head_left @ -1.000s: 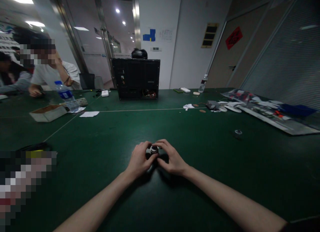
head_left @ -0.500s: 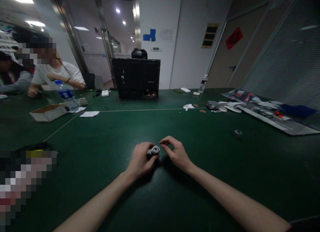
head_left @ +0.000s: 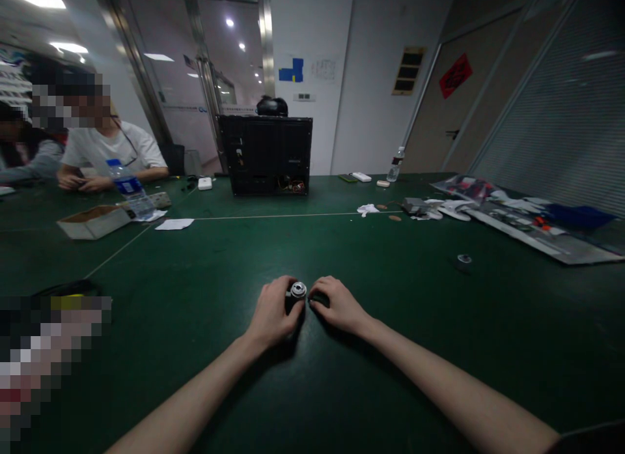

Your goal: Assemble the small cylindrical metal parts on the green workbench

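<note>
My left hand [head_left: 273, 311] is closed around a small dark cylindrical part [head_left: 295, 292] with a shiny silver ring on top, held just above the green table [head_left: 205, 297]. My right hand [head_left: 336, 304] lies right beside it, fingers curled in with the fingertips close to the part. What the right fingers hold, if anything, is hidden. Both forearms reach in from the bottom of the view.
A small round metal piece [head_left: 463, 259] lies to the right. Further back stand a black open case [head_left: 266, 154], a cardboard tray [head_left: 92, 221], a water bottle [head_left: 127, 188] and scattered clutter [head_left: 517, 219]. Other people [head_left: 105, 156] sit at the far left.
My right hand first lifted off the part with fingers spread, then came back down curled beside it. My left hand has kept hold of the part.
</note>
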`<state>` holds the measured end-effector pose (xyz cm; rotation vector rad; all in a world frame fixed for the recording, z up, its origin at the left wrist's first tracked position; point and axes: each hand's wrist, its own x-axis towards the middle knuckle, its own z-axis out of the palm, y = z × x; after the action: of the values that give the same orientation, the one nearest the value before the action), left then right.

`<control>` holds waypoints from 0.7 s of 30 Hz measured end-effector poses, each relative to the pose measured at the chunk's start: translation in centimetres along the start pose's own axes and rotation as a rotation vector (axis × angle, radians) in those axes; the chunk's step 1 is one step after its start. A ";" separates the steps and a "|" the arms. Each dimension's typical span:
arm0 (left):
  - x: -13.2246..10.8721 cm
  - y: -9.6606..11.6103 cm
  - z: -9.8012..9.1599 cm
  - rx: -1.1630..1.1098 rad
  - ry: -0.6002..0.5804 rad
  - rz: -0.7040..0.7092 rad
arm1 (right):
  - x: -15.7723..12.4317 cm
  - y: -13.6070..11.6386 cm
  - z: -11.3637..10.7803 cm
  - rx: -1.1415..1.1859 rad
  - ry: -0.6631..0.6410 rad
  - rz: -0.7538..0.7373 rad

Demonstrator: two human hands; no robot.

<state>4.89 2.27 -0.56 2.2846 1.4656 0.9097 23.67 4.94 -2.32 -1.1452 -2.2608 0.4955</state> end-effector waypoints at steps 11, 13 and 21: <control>-0.1 0.0 0.1 0.006 -0.036 0.014 | -0.1 -0.6 -0.2 0.041 0.003 0.001; -0.1 0.0 0.1 0.007 -0.055 0.021 | 0.0 -0.9 -0.1 0.062 0.005 -0.001; -0.2 0.0 0.1 0.010 -0.087 0.008 | 0.7 -1.9 1.6 0.104 0.014 0.004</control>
<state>4.90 2.08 -0.71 2.3076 1.4288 0.7965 21.22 4.32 -2.30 -1.0976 -2.1944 0.5982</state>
